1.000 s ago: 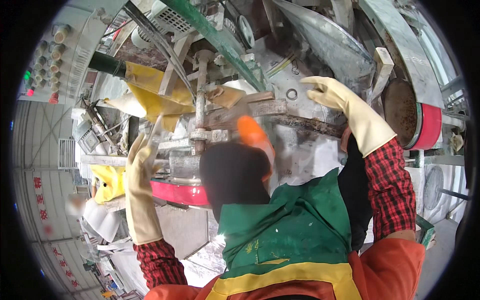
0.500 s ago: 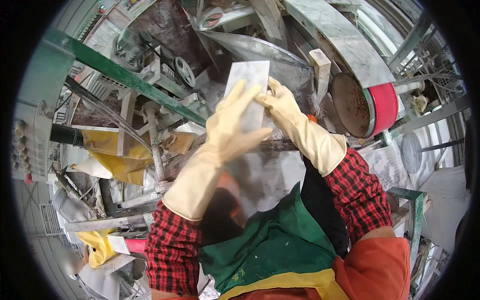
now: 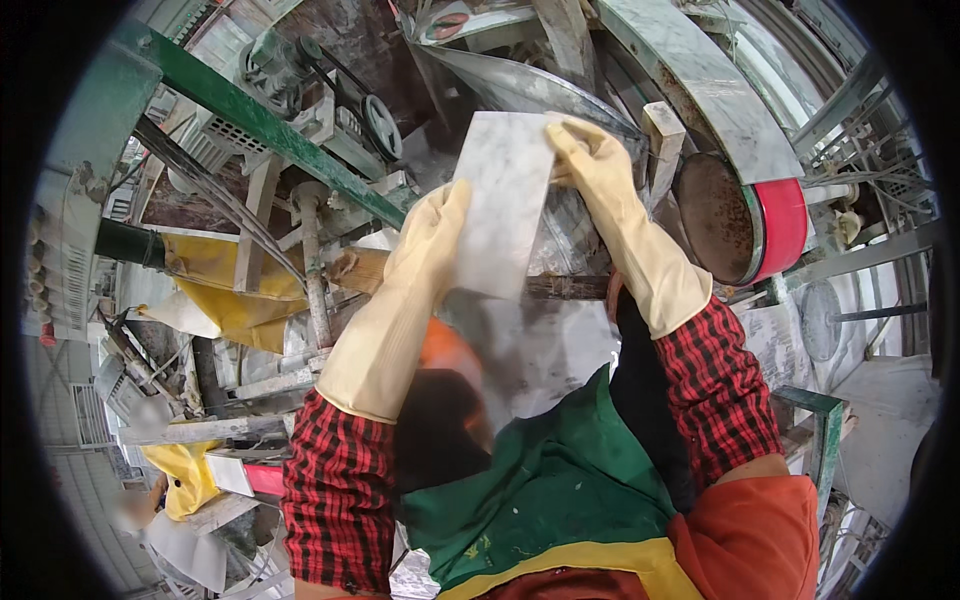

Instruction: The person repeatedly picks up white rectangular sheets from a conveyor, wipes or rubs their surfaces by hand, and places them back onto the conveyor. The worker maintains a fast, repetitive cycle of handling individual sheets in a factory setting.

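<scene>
A rectangular white marble tile [image 3: 503, 200] with grey veining is held up in front of me, its broad face toward me and its long side nearly upright. My left hand [image 3: 430, 232], in a cream rubber glove, grips the tile's left edge, its fingers mostly hidden behind it. On the upper right edge, my gloved right hand [image 3: 592, 160] pinches the tile near the corner with thumb and fingers. Nothing else is in either hand. The tile's lower end is slightly blurred.
At the right, a long marble strip [image 3: 700, 90] lies beside a rusty roller with a red belt [image 3: 778, 228]. A green metal bar [image 3: 270, 125] crosses the upper left, near a pulley wheel [image 3: 381, 126]. A wooden post [image 3: 662, 150] stands beyond my right hand. Yellow sheeting [image 3: 235, 290] hangs at left.
My left hand has moved from across the tile's face to its left edge. The right hand has shifted up to the upper right corner, and more of the tile's face shows.
</scene>
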`<state>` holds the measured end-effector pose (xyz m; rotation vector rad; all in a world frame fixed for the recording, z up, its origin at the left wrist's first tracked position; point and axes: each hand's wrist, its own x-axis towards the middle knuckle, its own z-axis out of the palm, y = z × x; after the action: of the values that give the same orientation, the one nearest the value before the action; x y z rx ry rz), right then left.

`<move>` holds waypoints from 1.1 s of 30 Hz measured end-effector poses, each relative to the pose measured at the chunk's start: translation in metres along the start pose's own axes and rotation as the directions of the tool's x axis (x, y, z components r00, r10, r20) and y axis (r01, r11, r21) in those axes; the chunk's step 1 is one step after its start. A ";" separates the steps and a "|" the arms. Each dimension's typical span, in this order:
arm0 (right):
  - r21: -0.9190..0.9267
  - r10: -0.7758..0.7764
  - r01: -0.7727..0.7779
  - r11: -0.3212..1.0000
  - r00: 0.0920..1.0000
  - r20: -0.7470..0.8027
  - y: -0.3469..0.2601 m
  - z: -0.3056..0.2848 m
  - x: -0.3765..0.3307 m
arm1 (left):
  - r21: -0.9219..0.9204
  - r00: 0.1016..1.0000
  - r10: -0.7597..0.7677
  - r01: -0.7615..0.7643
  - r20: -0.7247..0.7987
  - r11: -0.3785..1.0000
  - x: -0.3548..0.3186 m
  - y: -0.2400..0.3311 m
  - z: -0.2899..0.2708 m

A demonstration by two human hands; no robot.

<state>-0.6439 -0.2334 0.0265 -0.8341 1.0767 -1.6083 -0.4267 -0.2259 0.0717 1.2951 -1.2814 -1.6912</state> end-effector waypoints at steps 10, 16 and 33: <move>-0.355 0.032 0.058 0.933 0.969 0.244 0.005 0.027 -0.058 | -0.329 0.994 0.061 -0.087 -0.089 0.940 0.012 -0.011 -0.013; -0.142 0.254 -0.214 0.967 0.873 0.417 0.004 0.024 -0.051 | -0.270 0.974 0.092 -0.148 -0.208 0.951 0.017 -0.017 -0.032; 0.206 0.167 -0.398 0.894 0.722 0.672 -0.008 0.022 -0.057 | -0.029 0.943 0.191 -0.207 -0.273 0.978 0.036 0.006 -0.062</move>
<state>-0.6119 -0.1830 0.0412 -0.8389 0.3859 -1.0603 -0.3787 -0.2791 0.0639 1.2654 -1.1519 -1.3500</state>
